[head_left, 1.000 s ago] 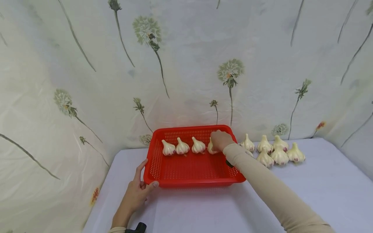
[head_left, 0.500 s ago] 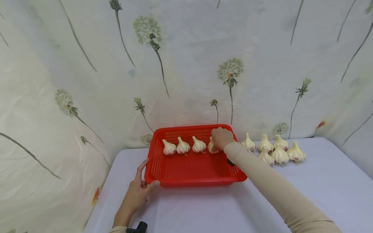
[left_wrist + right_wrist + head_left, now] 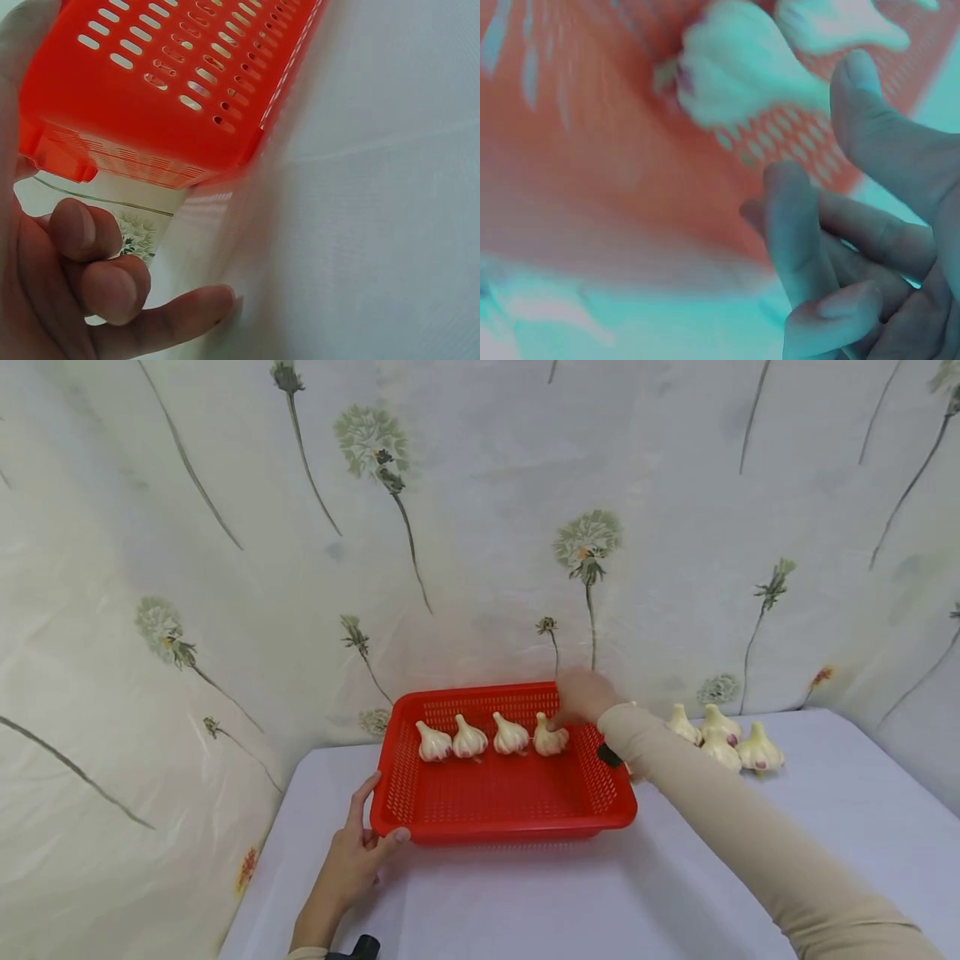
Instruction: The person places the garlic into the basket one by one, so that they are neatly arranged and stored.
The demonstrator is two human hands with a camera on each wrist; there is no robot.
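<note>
A red plastic basket (image 3: 487, 793) with slotted walls stands on the white table. Inside, a row of garlic bulbs (image 3: 470, 739) lies along its far side. The rightmost garlic bulb (image 3: 551, 739) sits just left of my right hand (image 3: 585, 695), which is over the basket's far right corner. In the right wrist view, thumb and fingers are spread apart with nothing between them, close to a garlic bulb (image 3: 742, 67). My left hand (image 3: 347, 860) holds the basket's near left corner, thumb on the front rim and index finger along the left rim. Its other fingers hang loosely below.
Several more garlic bulbs (image 3: 759, 750) stand on the table right of the basket, partly hidden by my right sleeve (image 3: 720, 802). Behind the table (image 3: 517, 902) hangs a pale curtain (image 3: 480, 527) printed with dandelions, close to the basket's far side.
My right hand has let go of the rightmost garlic bulb in the basket and moved to the right. That bulb now shows fully. The left hand stays at the basket's corner.
</note>
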